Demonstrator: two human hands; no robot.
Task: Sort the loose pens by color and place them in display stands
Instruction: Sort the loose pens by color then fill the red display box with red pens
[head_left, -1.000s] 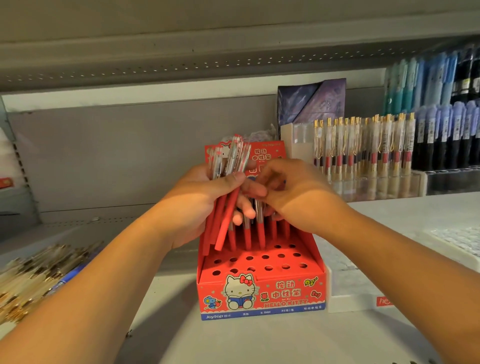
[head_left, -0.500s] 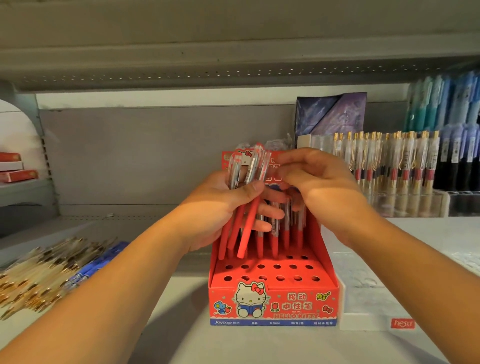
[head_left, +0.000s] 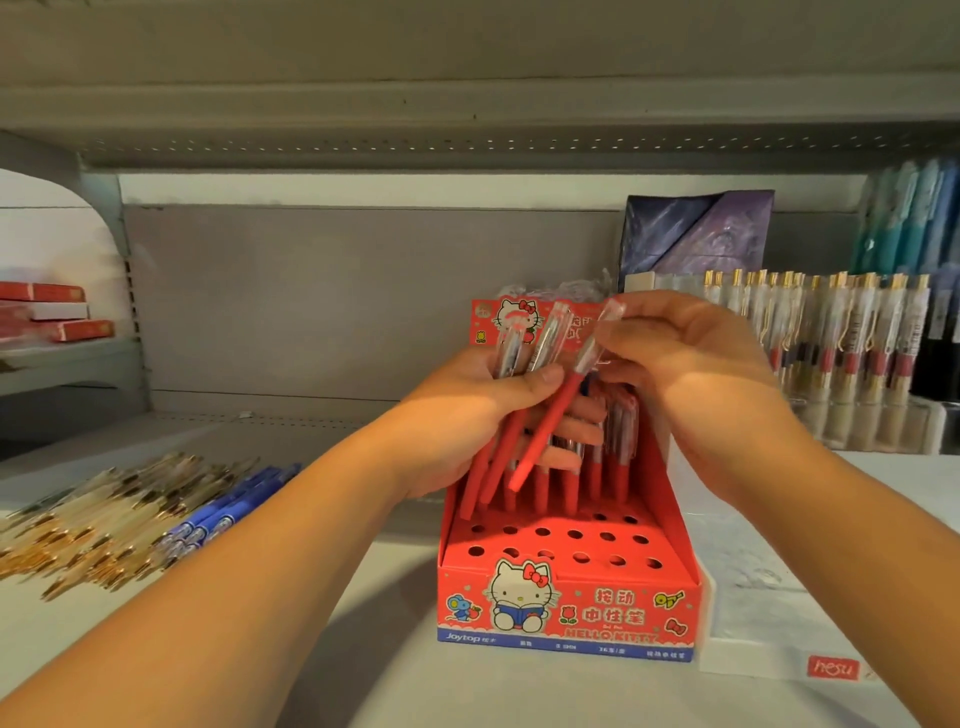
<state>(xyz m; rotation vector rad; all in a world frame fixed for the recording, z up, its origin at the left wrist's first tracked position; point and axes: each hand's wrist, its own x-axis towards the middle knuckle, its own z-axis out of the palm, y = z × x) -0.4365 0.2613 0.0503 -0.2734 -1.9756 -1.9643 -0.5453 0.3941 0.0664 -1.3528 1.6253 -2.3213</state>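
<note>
A red Hello Kitty display stand (head_left: 569, 608) with rows of round holes stands on the shelf in front of me. Several red pens stand in its back rows (head_left: 615, 457). My left hand (head_left: 467, 415) grips a bunch of red pens (head_left: 498, 447) above the stand, thumb across them. My right hand (head_left: 691, 364) pinches the clear top of one red pen (head_left: 550, 421), which slants down to the left, its tip hanging above the stand's back rows.
Loose pens lie in a pile at the left: clear and gold ones (head_left: 88, 525) and blue ones (head_left: 223, 514). A clear stand of gold-clipped pens (head_left: 841, 332) fills the right, with teal and dark pens behind. A white box (head_left: 779, 639) sits right of the red stand. An upper shelf hangs overhead.
My right hand has drawn one red pen away from the bunch in my left hand and lifted it rightward. The view has shifted, so the stand sits further right.
</note>
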